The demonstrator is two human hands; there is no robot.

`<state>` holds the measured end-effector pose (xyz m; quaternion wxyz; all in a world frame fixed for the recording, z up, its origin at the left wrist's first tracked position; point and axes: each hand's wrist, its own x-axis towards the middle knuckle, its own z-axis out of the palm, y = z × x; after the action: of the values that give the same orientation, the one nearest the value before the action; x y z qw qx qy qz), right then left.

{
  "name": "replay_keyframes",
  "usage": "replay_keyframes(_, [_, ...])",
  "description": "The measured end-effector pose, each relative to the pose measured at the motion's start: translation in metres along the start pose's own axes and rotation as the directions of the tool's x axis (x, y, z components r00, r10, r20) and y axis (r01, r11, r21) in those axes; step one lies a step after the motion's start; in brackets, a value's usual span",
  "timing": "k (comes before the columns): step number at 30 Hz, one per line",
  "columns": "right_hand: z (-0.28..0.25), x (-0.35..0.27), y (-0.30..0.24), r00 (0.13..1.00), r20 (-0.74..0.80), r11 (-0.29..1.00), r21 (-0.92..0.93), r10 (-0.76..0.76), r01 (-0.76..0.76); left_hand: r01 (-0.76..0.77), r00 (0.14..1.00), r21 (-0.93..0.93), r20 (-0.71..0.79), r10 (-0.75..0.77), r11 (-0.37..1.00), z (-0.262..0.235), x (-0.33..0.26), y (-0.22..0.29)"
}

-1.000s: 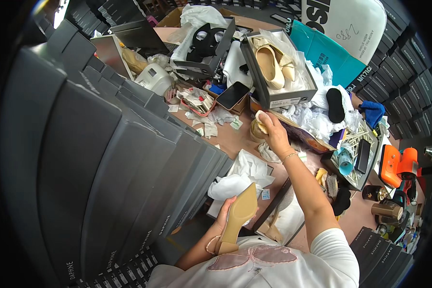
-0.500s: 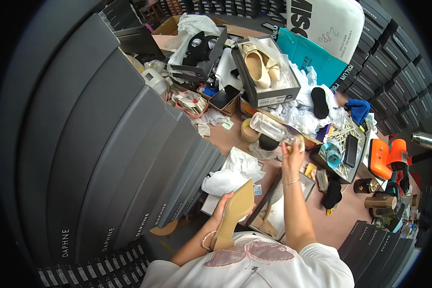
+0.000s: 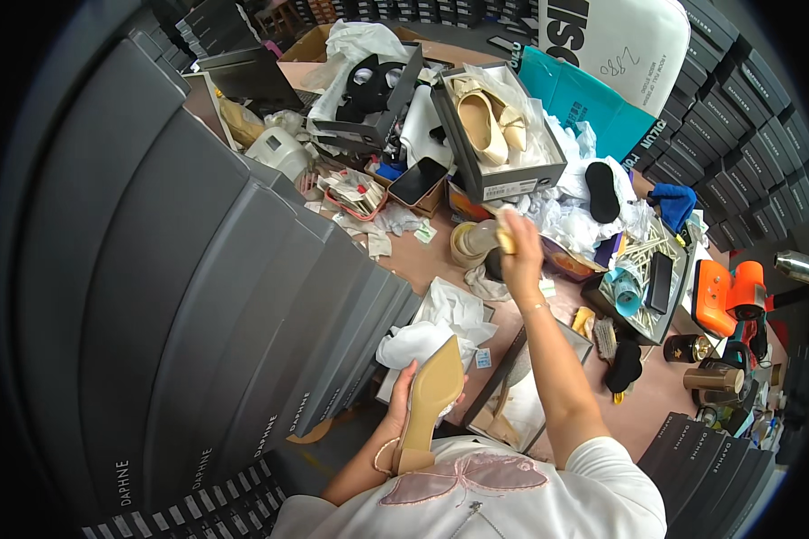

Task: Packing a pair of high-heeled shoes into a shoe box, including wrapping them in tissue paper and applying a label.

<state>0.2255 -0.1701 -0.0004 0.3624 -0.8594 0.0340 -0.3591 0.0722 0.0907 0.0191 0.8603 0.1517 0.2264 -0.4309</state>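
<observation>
Head view: gripping a tan-soled, block-heeled shoe (image 3: 436,382) in the closed left hand (image 3: 403,400), toe up, near the chest; pinching a yellowish cloth pad (image 3: 507,238) in the half-curled right hand (image 3: 522,256), beside a clear bottle (image 3: 483,237), too blurred to tell whether touching. Walled in leftward by stacked grey shoeboxes (image 3: 243,269), bounded rightward of the shoe by a shoebox rim (image 3: 494,379), with tabletop (image 3: 422,267) between stack and bottle.

The right hand (image 3: 523,262), near three o'clock, is blurred; the yellowish thing (image 3: 505,237) in it, too smeared to name. At six o'clock a shoe (image 3: 437,382) hides part of the left hand (image 3: 402,401); the lower edge crops the shirt (image 3: 548,505).
</observation>
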Motion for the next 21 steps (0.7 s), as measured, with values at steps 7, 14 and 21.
replay_keyframes(7, [0.008,0.011,-0.012,0.965,0.220,0.989,-0.081,0.142,-0.127,-0.061,0.998,0.191,0.022,0.058,0.980,0.004,0.012,0.004])
replay_keyframes(14, [-0.129,-0.121,-0.123,0.892,0.452,0.985,0.163,-0.032,-0.048,0.013,1.000,0.191,-0.016,-0.010,0.982,0.019,0.021,-0.005])
replay_keyframes(21, [-0.134,-0.146,-0.105,0.919,0.332,0.976,-0.030,0.214,-0.216,0.141,0.980,0.383,0.075,-0.183,0.913,0.030,0.040,-0.044])
